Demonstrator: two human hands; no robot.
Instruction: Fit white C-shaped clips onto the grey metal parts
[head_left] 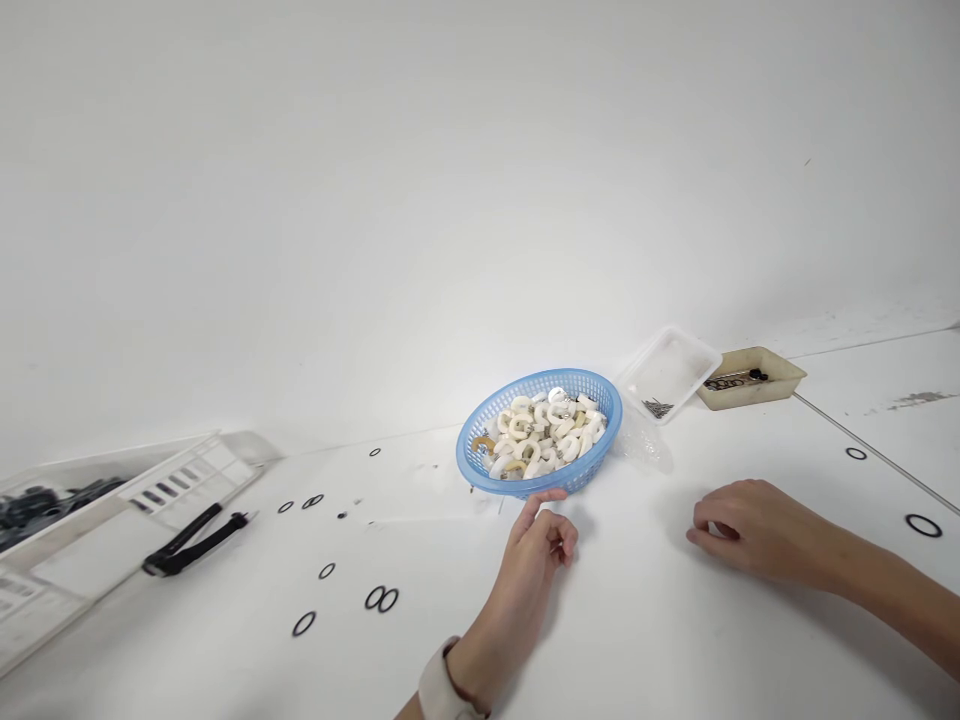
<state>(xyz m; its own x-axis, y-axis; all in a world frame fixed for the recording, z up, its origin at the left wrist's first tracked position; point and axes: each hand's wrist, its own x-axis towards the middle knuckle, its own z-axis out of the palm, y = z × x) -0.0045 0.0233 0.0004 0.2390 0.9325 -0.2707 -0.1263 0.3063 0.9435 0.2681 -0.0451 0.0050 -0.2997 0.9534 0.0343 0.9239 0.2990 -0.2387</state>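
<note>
My left hand (534, 550), with a pale watch band (442, 688) on its wrist, is at the near side of a blue plastic basket (466, 470). Its index finger stretches along the lower rim, the other fingers bend loosely, and nothing shows in it; whether the finger touches the rim I cannot tell. Inside the basket lies a heap of white, curved, C-shaped plastic pieces (531, 452), a few yellowish, with bits of metal among them. To the right, my right hand (750, 528) rests on the white table, fingers curled in toward the thumb, with nothing visible in them.
Right of the basket a white tray (679, 362) with small metal pins leans against a cream tray (750, 395) of small parts. Several black rings (304, 624) lie scattered. At left, black-handled pliers (191, 545) lie by a white bin (112, 530) of dark parts. A wall stands behind.
</note>
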